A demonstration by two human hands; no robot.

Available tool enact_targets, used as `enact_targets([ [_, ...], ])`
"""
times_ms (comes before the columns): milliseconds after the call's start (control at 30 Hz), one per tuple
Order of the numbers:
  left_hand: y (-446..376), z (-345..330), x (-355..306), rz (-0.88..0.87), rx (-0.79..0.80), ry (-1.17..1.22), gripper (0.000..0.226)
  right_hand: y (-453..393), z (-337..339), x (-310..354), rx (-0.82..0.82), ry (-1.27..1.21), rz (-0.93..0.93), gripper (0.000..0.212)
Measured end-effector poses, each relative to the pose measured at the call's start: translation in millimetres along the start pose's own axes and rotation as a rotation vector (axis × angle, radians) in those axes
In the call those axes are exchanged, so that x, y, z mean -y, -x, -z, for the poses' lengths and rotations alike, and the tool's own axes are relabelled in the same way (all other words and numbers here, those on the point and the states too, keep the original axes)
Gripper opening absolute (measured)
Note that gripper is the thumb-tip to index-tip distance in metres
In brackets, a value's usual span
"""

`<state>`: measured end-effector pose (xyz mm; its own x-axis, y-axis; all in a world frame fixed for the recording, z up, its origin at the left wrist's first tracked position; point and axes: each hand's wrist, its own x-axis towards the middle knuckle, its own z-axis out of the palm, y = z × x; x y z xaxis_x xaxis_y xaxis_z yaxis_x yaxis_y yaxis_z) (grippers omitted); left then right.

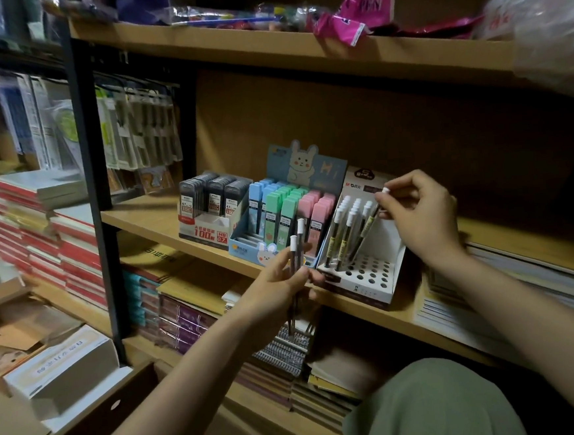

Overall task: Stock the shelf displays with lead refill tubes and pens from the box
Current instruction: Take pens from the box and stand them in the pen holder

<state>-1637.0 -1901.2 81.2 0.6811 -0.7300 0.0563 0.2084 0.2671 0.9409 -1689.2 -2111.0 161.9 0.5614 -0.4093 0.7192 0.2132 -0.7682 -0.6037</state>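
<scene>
The wooden shelf [162, 217] carried three displays side by side: a grey lead refill display [209, 206] at the left, a pastel refill display [278, 214] with a rabbit header in the middle, and the white pen display [368, 266] at the right, its perforated base mostly unfilled at the front. Several pens [344, 226] stood tilted in the rear holes of that base. The right hand [419, 217] pinched one pen [368, 226] near its white cap, the barrel slanting down toward the holes; whether the tip had entered a hole could not be told. The left hand [280, 283] gripped a small bundle of spare pens [297, 251] upright, just in front of the pastel display. Each pen was judged light, stiff and smooth, so liable to slip between fingertips; a pinch near the cap end suited steering the tip into a hole. The thin card display was judged easy to shift, so insertion called for low force.
</scene>
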Motion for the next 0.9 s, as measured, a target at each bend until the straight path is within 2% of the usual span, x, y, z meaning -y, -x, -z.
enact_targets([
  [133,-1.9,-2.2,5.0,0.011,-0.038,-0.058,0.026,-2.5,-1.4,-6.8,-0.018,0.006,-0.043,0.012],
  [333,-5.5,-3.7,5.5,0.048,0.022,-0.065,0.033,-5.0,1.1,-9.1,0.016,0.131,0.027,0.012],
  [533,-10.8,1.9,8.2,0.019,-0.007,0.034,0.018,-2.1,-4.2,-9.2,0.144,0.246,0.128,0.013],
  [700,-9.9,9.6,3.0,-0.045,0.038,0.082,0.027,3.2,-8.9,-8.4,0.129,0.263,0.142,0.013],
  [900,-8.1,11.8,2.1,-0.009,0.044,0.044,0.024,13.8,-10.8,-4.4,0.168,0.265,0.059,0.007],
])
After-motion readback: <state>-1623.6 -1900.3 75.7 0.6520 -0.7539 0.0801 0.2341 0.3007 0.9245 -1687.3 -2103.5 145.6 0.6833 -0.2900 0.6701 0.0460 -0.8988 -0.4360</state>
